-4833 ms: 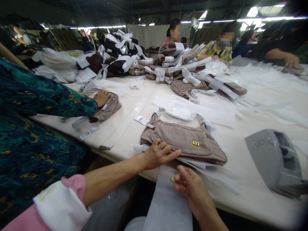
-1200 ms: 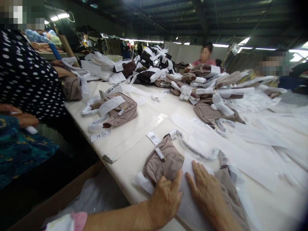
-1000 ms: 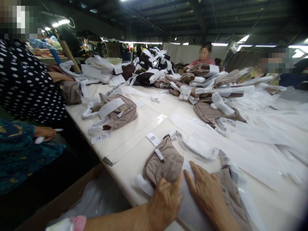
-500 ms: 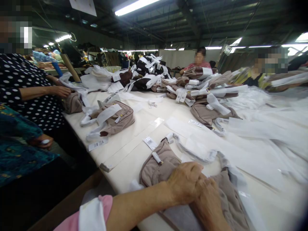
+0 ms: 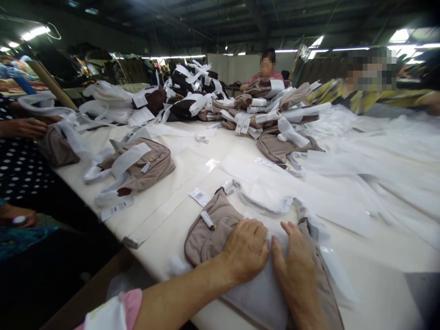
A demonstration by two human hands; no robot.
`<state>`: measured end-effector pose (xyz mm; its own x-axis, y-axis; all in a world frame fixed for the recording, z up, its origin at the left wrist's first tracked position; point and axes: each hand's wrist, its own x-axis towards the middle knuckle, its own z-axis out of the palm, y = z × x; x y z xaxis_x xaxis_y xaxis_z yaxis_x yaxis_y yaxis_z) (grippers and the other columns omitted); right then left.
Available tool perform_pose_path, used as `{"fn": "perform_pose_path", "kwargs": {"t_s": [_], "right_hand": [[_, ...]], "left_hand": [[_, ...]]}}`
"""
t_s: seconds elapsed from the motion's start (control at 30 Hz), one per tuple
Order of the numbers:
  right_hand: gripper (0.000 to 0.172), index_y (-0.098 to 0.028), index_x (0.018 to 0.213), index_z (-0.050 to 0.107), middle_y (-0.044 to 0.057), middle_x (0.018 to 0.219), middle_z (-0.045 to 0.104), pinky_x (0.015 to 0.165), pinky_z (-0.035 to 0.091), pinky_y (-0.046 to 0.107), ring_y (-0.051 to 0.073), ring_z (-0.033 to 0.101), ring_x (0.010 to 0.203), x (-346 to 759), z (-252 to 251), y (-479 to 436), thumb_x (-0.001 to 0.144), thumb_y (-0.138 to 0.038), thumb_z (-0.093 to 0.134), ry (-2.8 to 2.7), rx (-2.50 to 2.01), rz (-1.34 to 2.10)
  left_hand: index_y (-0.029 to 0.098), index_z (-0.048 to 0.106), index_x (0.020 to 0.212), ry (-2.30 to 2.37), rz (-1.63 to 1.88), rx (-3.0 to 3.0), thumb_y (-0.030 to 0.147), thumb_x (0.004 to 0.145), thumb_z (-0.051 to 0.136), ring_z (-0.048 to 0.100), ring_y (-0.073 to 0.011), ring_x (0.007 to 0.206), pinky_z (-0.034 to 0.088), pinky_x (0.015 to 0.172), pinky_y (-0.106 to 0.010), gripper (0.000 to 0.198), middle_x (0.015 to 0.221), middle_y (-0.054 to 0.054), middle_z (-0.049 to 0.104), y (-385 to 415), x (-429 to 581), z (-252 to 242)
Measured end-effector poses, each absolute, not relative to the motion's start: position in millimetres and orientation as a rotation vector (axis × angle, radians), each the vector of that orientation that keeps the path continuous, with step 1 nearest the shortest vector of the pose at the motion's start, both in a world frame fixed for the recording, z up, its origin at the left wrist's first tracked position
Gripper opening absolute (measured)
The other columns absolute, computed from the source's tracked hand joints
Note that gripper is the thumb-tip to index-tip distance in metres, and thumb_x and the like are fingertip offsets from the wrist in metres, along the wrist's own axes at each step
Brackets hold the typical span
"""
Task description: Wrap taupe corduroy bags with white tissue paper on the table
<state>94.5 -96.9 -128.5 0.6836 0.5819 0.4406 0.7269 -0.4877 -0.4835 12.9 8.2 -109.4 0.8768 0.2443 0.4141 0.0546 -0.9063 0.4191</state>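
Note:
A taupe handbag [image 5: 209, 227] lies at the near edge of the white table [image 5: 178, 174], its middle wrapped in a white sheet [image 5: 261, 295]. My left hand [image 5: 245, 250] rests on the wrapped bag with its fingers curled down into the sheet. Beside it, my right hand [image 5: 294, 268] lies flat on the sheet, fingers stretched out. The bag's paper-wrapped strap [image 5: 264, 204] loops out behind my hands. A small white tag [image 5: 199, 196] lies just left of the bag.
Another wrapped taupe bag [image 5: 144, 165] lies to the left. Piles of wrapped bags [image 5: 268, 110] and loose white sheets [image 5: 371, 151] cover the far side. Co-workers sit on the left, one hand [image 5: 20, 128] on a bag, and across the table. A grey object [image 5: 424, 293] shows at bottom right.
Both hands first lay flat on the wrapped bag. My left hand then balled up over the right; now it sits beside it, curled. The view has swung right.

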Motion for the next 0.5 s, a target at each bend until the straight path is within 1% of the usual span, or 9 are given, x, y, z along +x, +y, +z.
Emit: {"fn": "perform_pose_path", "kwargs": {"t_s": [0.07,0.13,0.17,0.23,0.3,0.37,0.43,0.5], "right_hand": [[0.042,-0.009,0.121,0.047,0.019,0.119,0.054,0.089,0.04,0.046,0.029,0.05,0.11,90,-132,-96,0.088,-0.031,0.033,-1.096,-2.295,-0.335],[0.041,-0.009,0.123,0.047,0.018,0.116,0.057,0.086,0.042,0.044,0.028,0.052,0.107,86,-134,-95,0.09,-0.028,0.031,-1.166,-2.375,-0.324],[0.041,-0.009,0.124,0.046,0.018,0.117,0.056,0.085,0.042,0.044,0.028,0.052,0.107,84,-135,-95,0.091,-0.028,0.031,-1.176,-2.412,-0.333],[0.043,-0.006,0.126,0.043,0.02,0.119,0.054,0.086,0.041,0.044,0.028,0.05,0.109,83,-136,-95,0.091,-0.028,0.031,-1.155,-2.464,-0.367],[0.042,-0.006,0.125,0.044,0.019,0.116,0.055,0.086,0.041,0.044,0.028,0.052,0.107,84,-135,-94,0.091,-0.029,0.032,-1.14,-2.45,-0.368],[0.036,-0.01,0.117,0.051,0.016,0.107,0.059,0.085,0.042,0.043,0.026,0.054,0.101,86,-132,-93,0.09,-0.03,0.036,-1.146,-2.34,-0.348],[0.028,-0.013,0.104,0.056,0.013,0.101,0.061,0.086,0.043,0.041,0.024,0.055,0.098,84,-125,-98,0.089,-0.03,0.04,-1.134,-2.144,-0.378],[0.022,-0.016,0.095,0.058,0.013,0.103,0.06,0.088,0.043,0.04,0.023,0.055,0.101,74,-113,-112,0.087,-0.03,0.044,-1.103,-1.939,-0.436]], "left_hand": [[0.013,0.05,0.099,0.202,0.779,2.594,0.017,0.084,0.038,0.048,-0.0196,0.109,0.035,0.1,-0.039,0.02,0.108,-0.01,0.055,9,10,-105],[0.013,0.05,0.098,0.186,0.946,2.501,0.017,0.085,0.038,0.048,-0.0198,0.107,0.039,0.095,-0.038,0.019,0.109,-0.011,0.054,8,-1,-98],[0.014,0.05,0.097,0.187,1.002,2.444,0.018,0.085,0.037,0.05,-0.0194,0.102,0.041,0.091,-0.036,0.018,0.104,-0.011,0.055,7,-11,-95],[0.015,0.049,0.092,0.218,0.985,2.348,0.018,0.087,0.035,0.054,-0.0164,0.084,0.045,0.077,-0.031,0.015,0.086,-0.007,0.056,4,-35,-92],[0.016,0.046,0.085,0.284,0.872,2.29,0.019,0.088,0.033,0.052,-0.0133,0.068,0.044,0.065,-0.026,0.014,0.072,-0.003,0.052,0,-61,-96],[0.017,0.045,0.081,0.352,0.797,2.255,0.019,0.09,0.03,0.049,-0.0119,0.061,0.041,0.06,-0.024,0.017,0.067,0.0,0.048,-3,-80,-104],[0.017,0.044,0.08,0.386,0.786,2.225,0.02,0.09,0.028,0.048,-0.0115,0.059,0.04,0.058,-0.024,0.019,0.065,0.0,0.047,-3,-89,-112],[0.017,0.043,0.083,0.417,0.798,2.199,0.02,0.091,0.028,0.048,-0.0114,0.058,0.04,0.058,-0.024,0.018,0.065,0.001,0.047,-3,-89,-118]]}}
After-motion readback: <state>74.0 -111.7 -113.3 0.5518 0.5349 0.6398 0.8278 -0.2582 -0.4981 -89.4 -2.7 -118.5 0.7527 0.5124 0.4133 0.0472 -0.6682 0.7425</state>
